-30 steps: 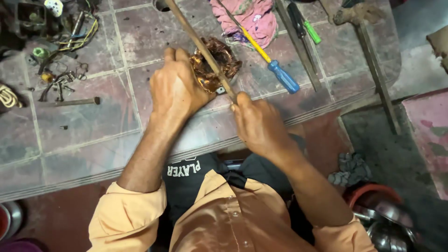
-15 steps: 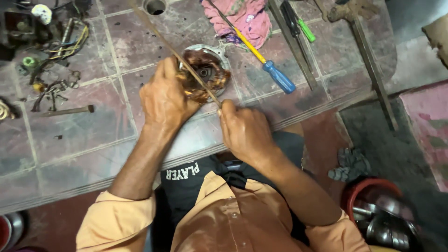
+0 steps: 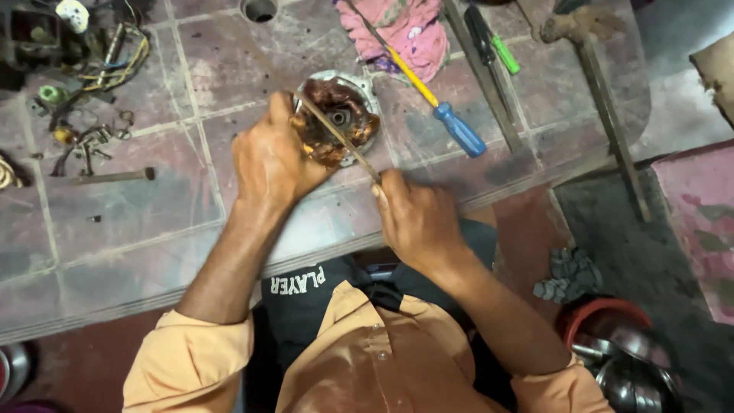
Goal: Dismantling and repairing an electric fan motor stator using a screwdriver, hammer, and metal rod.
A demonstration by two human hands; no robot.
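Note:
A round motor stator (image 3: 338, 115) with copper-brown windings and a pale metal rim lies on the tiled floor. My left hand (image 3: 271, 160) grips its left side. My right hand (image 3: 413, 218) is closed around the near end of a thin wooden stick (image 3: 336, 134), which slants up and left across the windings to the stator's far left edge.
A blue-and-yellow screwdriver (image 3: 440, 111) lies right of the stator, partly on a pink cloth (image 3: 401, 30). A green-handled tool (image 3: 497, 50) and long metal bars (image 3: 604, 115) lie further right. Wires and small parts (image 3: 92, 69) sit at the far left. A red bucket (image 3: 604, 336) stands near my right knee.
The stick has been drawn back toward me and now reaches only to the stator's far edge. The stator shows more of its round rim. Both hands keep their hold.

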